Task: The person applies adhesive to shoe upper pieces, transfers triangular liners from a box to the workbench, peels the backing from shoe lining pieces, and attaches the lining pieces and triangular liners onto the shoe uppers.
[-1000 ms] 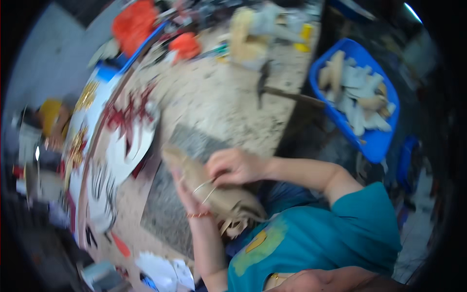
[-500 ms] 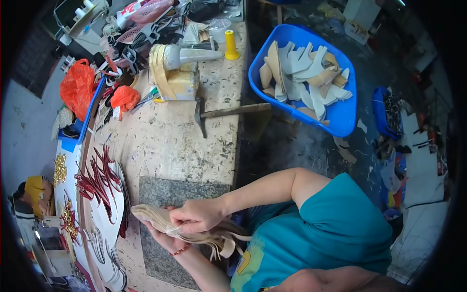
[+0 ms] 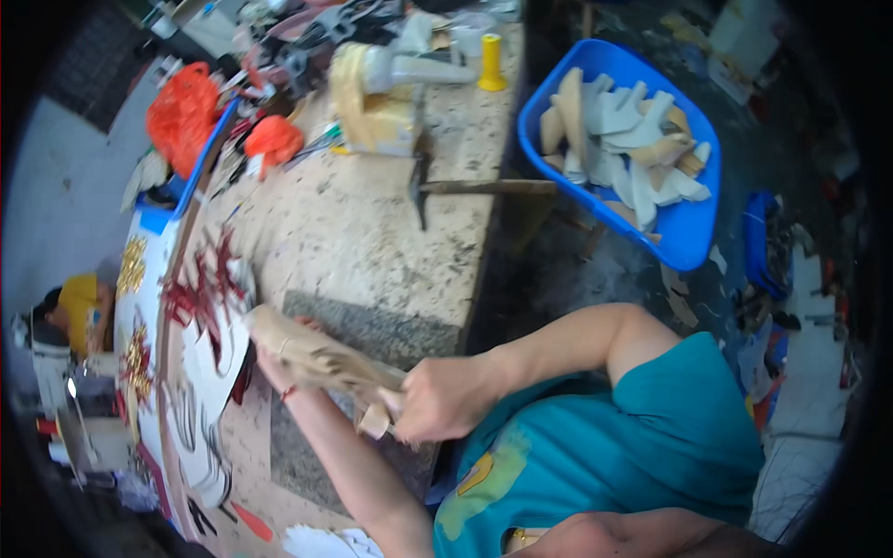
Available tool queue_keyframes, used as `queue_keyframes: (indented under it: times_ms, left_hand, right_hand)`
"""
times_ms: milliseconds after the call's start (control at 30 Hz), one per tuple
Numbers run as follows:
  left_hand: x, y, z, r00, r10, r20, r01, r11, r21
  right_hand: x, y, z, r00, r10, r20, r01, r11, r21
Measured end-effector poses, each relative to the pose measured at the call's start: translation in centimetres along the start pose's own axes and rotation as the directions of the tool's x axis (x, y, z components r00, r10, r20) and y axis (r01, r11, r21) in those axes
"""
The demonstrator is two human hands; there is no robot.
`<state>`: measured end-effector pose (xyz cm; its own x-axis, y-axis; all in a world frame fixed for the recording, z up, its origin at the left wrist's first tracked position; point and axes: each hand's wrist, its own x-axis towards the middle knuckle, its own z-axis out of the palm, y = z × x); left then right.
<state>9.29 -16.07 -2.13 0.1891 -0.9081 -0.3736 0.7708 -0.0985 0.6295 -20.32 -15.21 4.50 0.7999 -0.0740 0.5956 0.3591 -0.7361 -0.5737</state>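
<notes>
1. Left of center, over a grey slab (image 3: 381,327): the tan bundle (image 3: 318,351), blurred.
2. Right hand (image 3: 446,398), moved from its middle, now grips the lower-right end, so both ends are held.
3. Left hand (image 3: 273,365), partly hidden, clasps the upper-left end.

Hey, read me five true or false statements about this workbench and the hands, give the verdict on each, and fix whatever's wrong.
1. The left hand holds a beige bundle, with the right hand closed at its near end. True.
2. The hammer lies inside the blue bin. False: the hammer lies on the workbench, its handle jutting past the edge.
3. A yellow spool stands upright on the workbench. True.
4. The bracelet is on the right wrist. False: the bracelet is on the left wrist.
5. The blue bin is empty. False: it holds pale cut pieces.
</notes>
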Motion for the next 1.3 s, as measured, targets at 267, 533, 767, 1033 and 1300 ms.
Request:
queue_keyframes:
  times_ms: [267,533,767,1033,1300]
  left_hand:
    - [0.5,-0.3,3.4,0.950,0.047,-0.310,-0.160,0.923,-0.350]
    - [0.8,2.2,4.6,0.835,0.255,-0.488,-0.454,0.821,-0.348]
    - [-1.8,-1.8,5.0,0.914,0.242,-0.325,-0.333,0.906,-0.263]
    - [-6.9,-3.9,2.9,0.967,0.181,-0.179,-0.200,0.975,-0.093]
    - [-7.9,-5.5,0.2,0.981,0.188,-0.055,-0.194,0.969,-0.150]
  right_hand:
    - [-5.1,-1.4,-4.9,0.992,0.117,0.039,-0.122,0.984,0.130]
    - [-13.1,-3.2,-12.2,0.782,0.586,-0.212,-0.588,0.807,0.060]
    - [-13.2,7.5,-24.0,0.534,0.433,-0.727,-0.633,0.774,-0.004]
    - [-6.3,17.6,-19.2,0.683,0.585,-0.437,-0.726,0.475,-0.498]
    - [-5.4,27.7,-22.5,0.634,0.493,-0.596,-0.773,0.382,-0.507]
